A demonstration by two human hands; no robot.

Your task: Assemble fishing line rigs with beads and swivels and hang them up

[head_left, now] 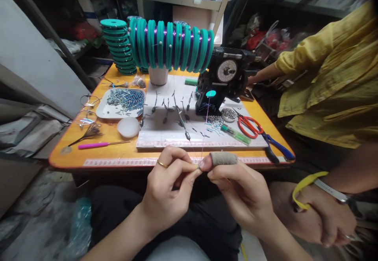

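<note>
My left hand and my right hand meet in front of the table's near edge, fingertips pinched together on a thin line that runs up toward the black winding machine. My left hand wears a ring. The forefinger of my right hand wears a grey fabric sleeve. Several small beaded rigs lie on the white board just beyond my hands.
On the orange table: a tray of blue tubes, teal spools on a rod, a stack of teal spools, red scissors, blue pliers, a pink tool. A person in yellow sits at right.
</note>
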